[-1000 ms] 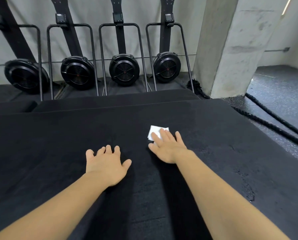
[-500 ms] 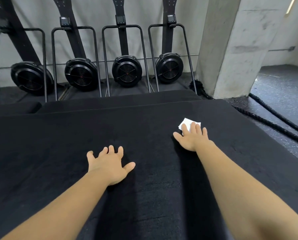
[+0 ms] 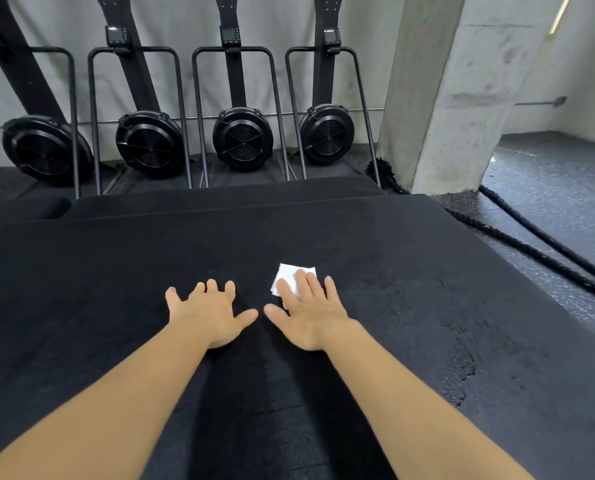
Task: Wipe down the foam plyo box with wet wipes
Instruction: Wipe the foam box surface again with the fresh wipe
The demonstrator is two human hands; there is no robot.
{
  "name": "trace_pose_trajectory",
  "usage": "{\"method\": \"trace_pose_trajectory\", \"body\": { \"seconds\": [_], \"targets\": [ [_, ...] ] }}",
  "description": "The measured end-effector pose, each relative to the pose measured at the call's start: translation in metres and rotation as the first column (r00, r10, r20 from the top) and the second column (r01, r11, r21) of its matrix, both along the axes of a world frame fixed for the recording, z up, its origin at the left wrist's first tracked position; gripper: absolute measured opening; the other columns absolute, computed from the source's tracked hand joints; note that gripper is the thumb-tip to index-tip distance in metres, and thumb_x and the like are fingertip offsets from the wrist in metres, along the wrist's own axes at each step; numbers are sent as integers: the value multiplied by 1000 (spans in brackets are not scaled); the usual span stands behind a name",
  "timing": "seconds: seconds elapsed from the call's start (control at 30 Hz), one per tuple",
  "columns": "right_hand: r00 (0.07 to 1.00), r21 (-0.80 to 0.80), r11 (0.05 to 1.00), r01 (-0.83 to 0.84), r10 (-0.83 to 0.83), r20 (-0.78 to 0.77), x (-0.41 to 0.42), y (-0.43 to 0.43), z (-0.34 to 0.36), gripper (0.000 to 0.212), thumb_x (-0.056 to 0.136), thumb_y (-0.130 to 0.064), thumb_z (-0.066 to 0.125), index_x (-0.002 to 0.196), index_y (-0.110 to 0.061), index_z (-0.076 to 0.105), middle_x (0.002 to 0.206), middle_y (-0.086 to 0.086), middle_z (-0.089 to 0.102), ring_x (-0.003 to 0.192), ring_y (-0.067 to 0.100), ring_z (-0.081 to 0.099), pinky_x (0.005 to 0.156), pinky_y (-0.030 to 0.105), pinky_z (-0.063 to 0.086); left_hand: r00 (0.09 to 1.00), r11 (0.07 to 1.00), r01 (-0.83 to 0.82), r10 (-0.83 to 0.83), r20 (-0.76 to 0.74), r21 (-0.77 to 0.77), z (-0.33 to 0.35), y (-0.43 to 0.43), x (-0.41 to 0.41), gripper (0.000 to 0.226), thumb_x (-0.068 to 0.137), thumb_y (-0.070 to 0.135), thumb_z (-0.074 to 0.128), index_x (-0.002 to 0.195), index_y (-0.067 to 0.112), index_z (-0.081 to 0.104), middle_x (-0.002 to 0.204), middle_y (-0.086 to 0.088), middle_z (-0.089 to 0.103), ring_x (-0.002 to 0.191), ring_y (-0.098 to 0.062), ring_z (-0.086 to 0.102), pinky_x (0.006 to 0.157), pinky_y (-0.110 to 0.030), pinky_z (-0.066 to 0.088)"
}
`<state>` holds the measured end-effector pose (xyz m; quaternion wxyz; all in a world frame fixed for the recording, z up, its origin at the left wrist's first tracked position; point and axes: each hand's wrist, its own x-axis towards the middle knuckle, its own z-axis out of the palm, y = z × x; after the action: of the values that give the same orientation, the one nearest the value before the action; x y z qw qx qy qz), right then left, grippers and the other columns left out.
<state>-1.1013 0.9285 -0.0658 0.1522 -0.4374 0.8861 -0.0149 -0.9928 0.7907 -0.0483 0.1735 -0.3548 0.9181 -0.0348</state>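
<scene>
The black foam plyo box (image 3: 427, 306) fills the lower part of the view, its top cracked and worn on the right. A folded white wet wipe (image 3: 287, 277) lies flat on the top near the middle. My right hand (image 3: 310, 313) presses on it with straight fingers, covering its near half. My left hand (image 3: 209, 313) rests flat on the foam just to the left, fingers spread, thumb close to the right thumb.
Several black fan machines (image 3: 242, 138) in metal frames stand along the back wall. A concrete pillar (image 3: 455, 98) rises at the back right. Thick black ropes (image 3: 538, 252) lie on the speckled floor right of the box. A lower black pad (image 3: 220, 195) sits behind the box.
My right hand slid the wipe out to the right and then back left toward the middle, ending close beside my left hand. The left hand stayed flat in place.
</scene>
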Motion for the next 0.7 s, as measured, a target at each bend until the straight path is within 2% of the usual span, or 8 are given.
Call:
{"method": "trace_pose_trajectory", "body": {
  "seconds": [0.1,0.27,0.4,0.53,0.7],
  "targets": [
    [1000,-49,999,16,-16,-2,-38,14,3,60,98,-57,15,153,-34,10,163,-1,-6,149,14,-12,117,47,-18,1000,1000,1,-1,-10,12,-3,-2,0,80,89,74,15,154,30,1,161,0,9,149,-20,6,115,-58,2],
    [979,-40,979,199,-200,-40,-114,42,3,53,98,-54,16,148,-37,19,162,-1,3,149,16,-3,117,50,-13,1000,1000,9,-9,-9,11,-6,-4,0,79,89,74,14,154,31,1,162,1,8,149,-19,5,114,-58,0],
    [949,15,951,308,-306,-68,-144,57,3,55,99,-54,14,150,-34,15,163,4,-1,150,19,-7,117,52,-10,1000,1000,10,-10,-7,11,-5,-4,0,79,89,74,14,154,31,1,162,0,8,149,-20,5,114,-59,-1],
    [929,26,929,370,-369,-13,-122,53,7,65,98,-61,13,155,-31,9,164,10,-9,150,25,-14,118,50,-10,1000,1000,10,-10,-17,11,-4,-3,0,79,89,74,14,154,30,2,161,-1,9,149,-21,5,114,-60,0],
    [978,-40,977,208,-208,3,-34,45,3,66,97,-61,16,154,-27,11,163,11,-9,149,26,-14,118,48,-12,999,1000,-2,3,-36,5,-4,3,3,78,91,72,12,154,27,1,162,-3,6,149,-22,3,113,-61,0]
  ]
}}
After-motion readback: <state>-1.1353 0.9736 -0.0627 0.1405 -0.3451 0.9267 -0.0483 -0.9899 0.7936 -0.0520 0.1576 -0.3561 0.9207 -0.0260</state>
